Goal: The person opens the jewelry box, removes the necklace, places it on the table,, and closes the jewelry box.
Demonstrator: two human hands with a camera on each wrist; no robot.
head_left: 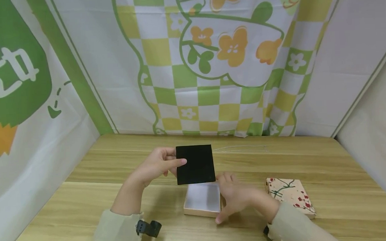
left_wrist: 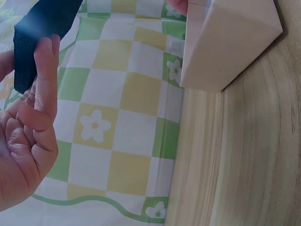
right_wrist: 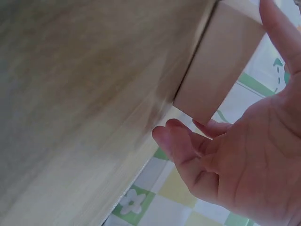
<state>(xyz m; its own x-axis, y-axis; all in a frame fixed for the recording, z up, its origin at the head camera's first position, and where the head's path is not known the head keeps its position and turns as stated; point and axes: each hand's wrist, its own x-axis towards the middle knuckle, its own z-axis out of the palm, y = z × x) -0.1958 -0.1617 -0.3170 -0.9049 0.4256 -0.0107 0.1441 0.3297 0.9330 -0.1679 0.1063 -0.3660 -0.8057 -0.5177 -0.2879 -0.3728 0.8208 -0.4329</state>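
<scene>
The left hand [head_left: 158, 163] pinched a thin, square black pad [head_left: 199, 166] at twelve o'clock of the shallow, open cream box [head_left: 201, 211]; the right hand [head_left: 235, 195] lay spread, unclenched, at three. Apparently, pad and box were being fitted or separated, which called for a level pad. It looked matte, crisp-edged.

The head camera faced forward and down from above the grip of the left hand [head_left: 156, 165]; both nearer wrist views shared the box [head_left: 200, 212] below.

The box [head_left: 201, 213] sat on the table [head_left: 71, 212] at lower centre, just below the pad [head_left: 198, 167] in the frame. The lid [head_left: 293, 195] lay lower right; the chain [head_left: 239, 145] lay behind both.
</scene>
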